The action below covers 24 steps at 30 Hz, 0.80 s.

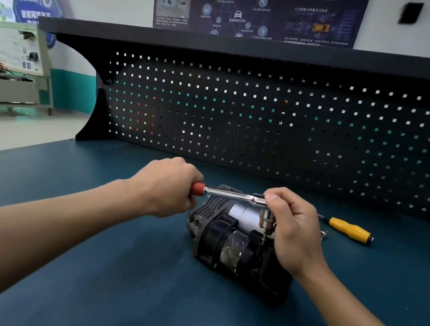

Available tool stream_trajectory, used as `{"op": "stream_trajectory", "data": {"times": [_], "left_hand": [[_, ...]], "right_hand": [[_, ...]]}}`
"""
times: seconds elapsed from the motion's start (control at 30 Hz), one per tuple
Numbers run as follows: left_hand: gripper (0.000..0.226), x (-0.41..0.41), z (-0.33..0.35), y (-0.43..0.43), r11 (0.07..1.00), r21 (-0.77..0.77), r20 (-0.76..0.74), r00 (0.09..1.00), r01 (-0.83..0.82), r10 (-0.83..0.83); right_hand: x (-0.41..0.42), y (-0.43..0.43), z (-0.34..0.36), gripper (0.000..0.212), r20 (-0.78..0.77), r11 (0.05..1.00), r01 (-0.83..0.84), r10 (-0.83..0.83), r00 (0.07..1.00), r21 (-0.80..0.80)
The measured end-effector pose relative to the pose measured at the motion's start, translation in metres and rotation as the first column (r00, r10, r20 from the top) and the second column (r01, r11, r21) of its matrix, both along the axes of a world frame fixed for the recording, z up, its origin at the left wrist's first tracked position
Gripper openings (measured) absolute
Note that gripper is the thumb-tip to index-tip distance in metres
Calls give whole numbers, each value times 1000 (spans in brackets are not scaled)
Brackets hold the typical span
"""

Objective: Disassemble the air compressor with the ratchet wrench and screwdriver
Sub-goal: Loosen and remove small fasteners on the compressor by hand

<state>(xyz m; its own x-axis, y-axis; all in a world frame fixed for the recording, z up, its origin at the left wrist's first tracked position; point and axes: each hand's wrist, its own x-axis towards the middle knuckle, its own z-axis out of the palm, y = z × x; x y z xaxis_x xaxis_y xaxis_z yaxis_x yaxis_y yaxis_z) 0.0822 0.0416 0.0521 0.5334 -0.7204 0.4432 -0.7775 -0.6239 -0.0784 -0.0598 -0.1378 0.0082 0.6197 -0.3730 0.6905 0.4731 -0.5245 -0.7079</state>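
Forearms [61,227] in: left hand [169,185] clamps the ratchet wrench [231,195], right hand [294,229] pinches its head over the air compressor [232,248]; looks early, screwdriver [350,230] idle.

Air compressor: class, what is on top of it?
The ratchet wrench spans above the air compressor, its shaft pointing down into the top. The left hand grips the handle, the right hand the head. The fastener is hidden.

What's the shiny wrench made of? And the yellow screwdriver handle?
The silver ratchet wrench looks like polished metal: its shaft glints. Its red grip seems plastic or rubber. The yellow screwdriver handle looks like smooth, slightly glossy plastic.
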Motion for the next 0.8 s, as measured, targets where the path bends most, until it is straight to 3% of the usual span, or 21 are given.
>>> {"op": "stream_trajectory", "data": {"times": [0.2,0.27,0.43,0.6,0.8], "left_hand": [[31,36,2,-60,968,-189,13,986,163,-164],[33,39,6,-80,961,-179,2,977,211,-214],[31,33,-1,-110,950,-152,-104,951,273,-290],[21,44,-8,-72,941,-258,-110,962,217,-252],[26,37,-25,10,890,-357,-210,904,284,-373]], "right_hand": [[1,1,-3,47,18,993,117,-117,993,17],[2,-1,-4,53,-6,987,163,-163,987,-9],[4,-4,-3,46,-95,972,214,-222,970,-93],[3,-3,1,55,-127,985,141,-153,980,-102],[1,-3,10,41,-199,996,-13,-5,980,-93]]}}
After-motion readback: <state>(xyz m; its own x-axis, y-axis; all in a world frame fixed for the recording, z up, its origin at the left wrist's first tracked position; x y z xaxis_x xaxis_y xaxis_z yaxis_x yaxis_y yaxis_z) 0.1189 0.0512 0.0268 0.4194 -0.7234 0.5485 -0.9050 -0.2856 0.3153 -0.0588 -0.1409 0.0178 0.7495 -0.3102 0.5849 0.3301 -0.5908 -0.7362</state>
